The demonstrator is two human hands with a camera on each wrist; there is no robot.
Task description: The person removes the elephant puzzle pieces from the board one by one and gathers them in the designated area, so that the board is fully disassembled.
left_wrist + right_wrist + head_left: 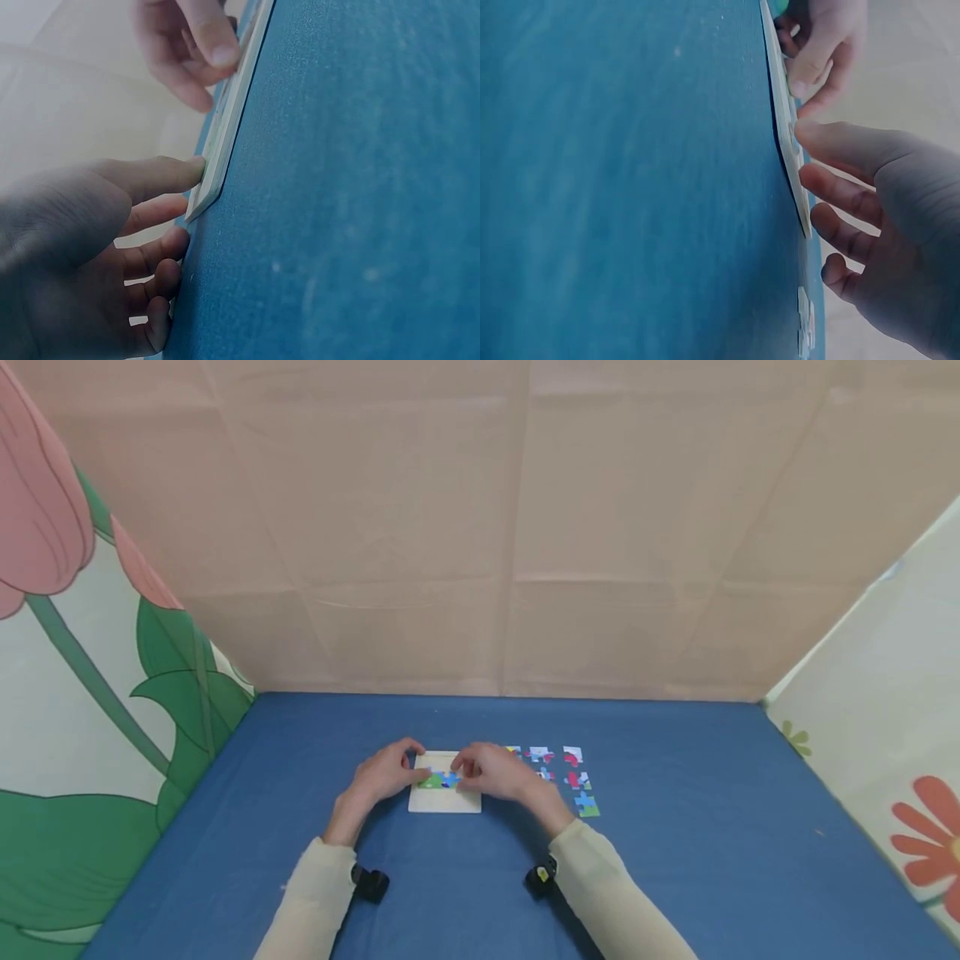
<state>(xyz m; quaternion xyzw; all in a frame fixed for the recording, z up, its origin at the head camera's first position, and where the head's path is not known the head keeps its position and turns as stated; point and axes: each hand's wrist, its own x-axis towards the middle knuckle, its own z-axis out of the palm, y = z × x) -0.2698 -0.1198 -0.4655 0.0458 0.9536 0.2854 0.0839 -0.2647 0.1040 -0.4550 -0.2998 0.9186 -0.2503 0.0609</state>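
A pale wooden puzzle board (444,805) lies on the blue table, with joined green and blue jigsaw pieces (433,781) across its middle. At the board's left side, my left hand (384,772) rests its thumb over the edge by the green part; its other fingers are loosely bent beside the board in the left wrist view. My right hand (497,770) reaches over the right side, thumb at the blue part. Its thumb and forefinger tips stand apart in the right wrist view (889,202), with no piece visible between them. The hand hides the board's right edge from above.
Several loose jigsaw pieces (573,755) lie in rows to the right of the board, partly behind my right hand. The blue tablecloth (697,827) spreads around. A beige backdrop (510,568) closes the far edge, and flower-printed panels (907,727) stand at the sides.
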